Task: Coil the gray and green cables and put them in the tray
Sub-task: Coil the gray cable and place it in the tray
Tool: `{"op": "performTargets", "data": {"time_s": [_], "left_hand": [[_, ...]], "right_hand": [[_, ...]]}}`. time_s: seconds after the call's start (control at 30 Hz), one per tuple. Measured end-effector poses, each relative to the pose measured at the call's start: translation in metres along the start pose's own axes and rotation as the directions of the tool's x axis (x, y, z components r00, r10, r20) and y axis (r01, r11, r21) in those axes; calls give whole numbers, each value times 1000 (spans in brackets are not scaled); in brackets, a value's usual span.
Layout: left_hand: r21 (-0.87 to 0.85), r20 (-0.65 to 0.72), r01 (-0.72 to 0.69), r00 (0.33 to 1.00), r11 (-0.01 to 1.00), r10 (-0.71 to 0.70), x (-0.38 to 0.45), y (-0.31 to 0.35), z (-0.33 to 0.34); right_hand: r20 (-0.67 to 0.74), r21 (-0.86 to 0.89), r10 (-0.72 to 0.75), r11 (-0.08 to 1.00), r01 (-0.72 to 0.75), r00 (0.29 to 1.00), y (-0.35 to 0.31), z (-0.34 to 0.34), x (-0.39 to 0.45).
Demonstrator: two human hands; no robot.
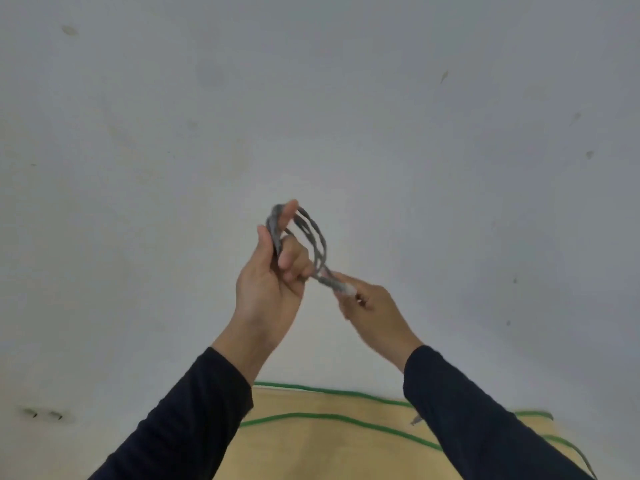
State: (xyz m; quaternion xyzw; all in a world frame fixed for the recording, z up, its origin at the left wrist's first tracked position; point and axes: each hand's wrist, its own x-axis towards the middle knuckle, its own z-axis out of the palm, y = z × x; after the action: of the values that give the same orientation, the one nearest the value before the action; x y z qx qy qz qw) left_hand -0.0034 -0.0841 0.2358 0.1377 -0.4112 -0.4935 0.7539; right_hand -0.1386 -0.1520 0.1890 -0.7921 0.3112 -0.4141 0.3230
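Observation:
The gray cable point(317, 237) is wound into several loops, raised in front of a pale wall. My left hand point(272, 282) grips one side of the coil, fingers closed around the loops. My right hand point(372, 306) pinches the cable's free end, with its pale plug point(346, 288) at my fingertips, just right of the left hand. The green cable point(329, 417) lies loose in long curves on the tan table point(311, 452) below my arms. No tray is in view.
A pale gray wall point(311, 98) with a few small marks fills most of the view. The table's far edge runs against it low in the frame. A small gray connector point(416, 419) lies on the table beside my right sleeve.

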Motion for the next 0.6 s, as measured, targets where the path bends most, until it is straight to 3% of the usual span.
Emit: {"op": "performTargets", "data": {"time_s": [0.07, 0.13, 0.23, 0.3, 0.43, 0.6], "left_hand": [[133, -75, -90, 992, 987, 101, 13, 8, -4], [398, -124, -104, 978, 911, 166, 22, 12, -14], [775, -82, -36, 984, 631, 157, 19, 12, -28], [872, -7, -38, 996, 488, 89, 8, 3, -36], [837, 81, -12, 992, 547, -101, -17, -14, -35], [823, 105, -7, 985, 568, -140, -33, -25, -21]], "right_hand": [[140, -129, -47, 989, 65, 989, -2, 12, -13], [270, -252, -108, 951, 178, 957, -8, 19, -23], [276, -318, -207, 902, 292, 939, -21, 8, -20], [254, -311, -265, 889, 338, 930, -32, -7, -13], [177, -244, -282, 916, 319, 943, -52, -33, -1], [119, -151, -217, 961, 233, 969, -62, -52, 7]]}}
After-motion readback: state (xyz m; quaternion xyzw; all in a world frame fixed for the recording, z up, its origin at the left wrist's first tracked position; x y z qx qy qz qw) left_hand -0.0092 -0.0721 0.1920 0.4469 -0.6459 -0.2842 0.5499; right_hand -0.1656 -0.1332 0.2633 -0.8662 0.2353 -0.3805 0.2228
